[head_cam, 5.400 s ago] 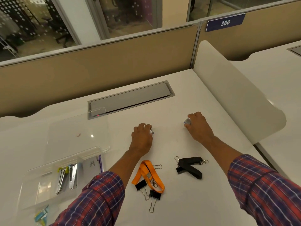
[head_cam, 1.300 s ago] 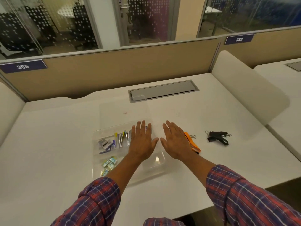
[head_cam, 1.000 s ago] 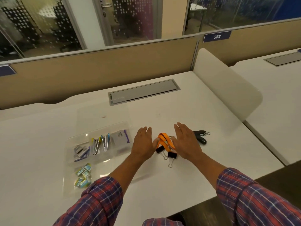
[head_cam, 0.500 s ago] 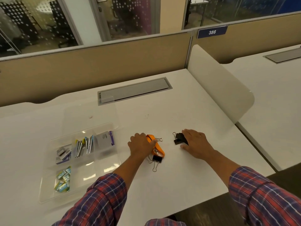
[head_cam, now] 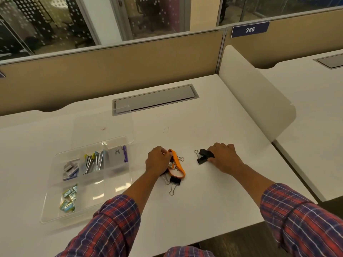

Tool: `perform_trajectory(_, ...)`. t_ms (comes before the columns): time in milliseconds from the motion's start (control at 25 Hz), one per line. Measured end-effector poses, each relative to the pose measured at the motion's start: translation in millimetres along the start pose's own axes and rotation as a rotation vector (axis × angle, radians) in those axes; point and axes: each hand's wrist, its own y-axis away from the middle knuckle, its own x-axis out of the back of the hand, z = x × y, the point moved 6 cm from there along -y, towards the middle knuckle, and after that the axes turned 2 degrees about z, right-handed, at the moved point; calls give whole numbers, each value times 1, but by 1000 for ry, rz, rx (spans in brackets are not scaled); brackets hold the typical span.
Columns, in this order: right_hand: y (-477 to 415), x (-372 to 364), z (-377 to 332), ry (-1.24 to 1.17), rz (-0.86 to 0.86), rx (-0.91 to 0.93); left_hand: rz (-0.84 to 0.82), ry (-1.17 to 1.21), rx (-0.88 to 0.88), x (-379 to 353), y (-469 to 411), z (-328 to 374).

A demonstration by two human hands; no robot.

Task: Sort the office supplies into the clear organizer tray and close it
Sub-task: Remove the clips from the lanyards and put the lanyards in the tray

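Note:
The clear organizer tray (head_cam: 122, 184) lies at the left with its lid (head_cam: 104, 123) folded back flat. Its compartments hold small staplers (head_cam: 92, 162), a staple box (head_cam: 116, 156), grey clips (head_cam: 69, 168) and green-blue packets (head_cam: 68, 199). My left hand (head_cam: 157, 161) closes on the orange lanyard (head_cam: 179, 165), which lies with black binder clips (head_cam: 175, 180). My right hand (head_cam: 223, 156) grips the black lanyard (head_cam: 204, 155) further right; part of it is hidden under my fingers.
A grey cable hatch (head_cam: 156, 98) is set into the white desk (head_cam: 204, 210) behind the tray. A white rounded divider (head_cam: 256, 97) stands at the desk's right side. A tan partition (head_cam: 111, 71) closes the back. The desk's front edge is near my sleeves.
Over the last second both hands went from flat beside the orange lanyard to closing on things: the left on the orange lanyard, the right on the black one.

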Motion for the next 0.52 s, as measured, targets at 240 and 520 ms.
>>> perform_trajectory(240, -7, 4, 5, -92, -5, -24, -334, -18, -29, 5, -7, -3)
perform_trajectory(520, -5, 10, 3, -53, 41, -87, -231, -160, -158, 8, -12, -3)
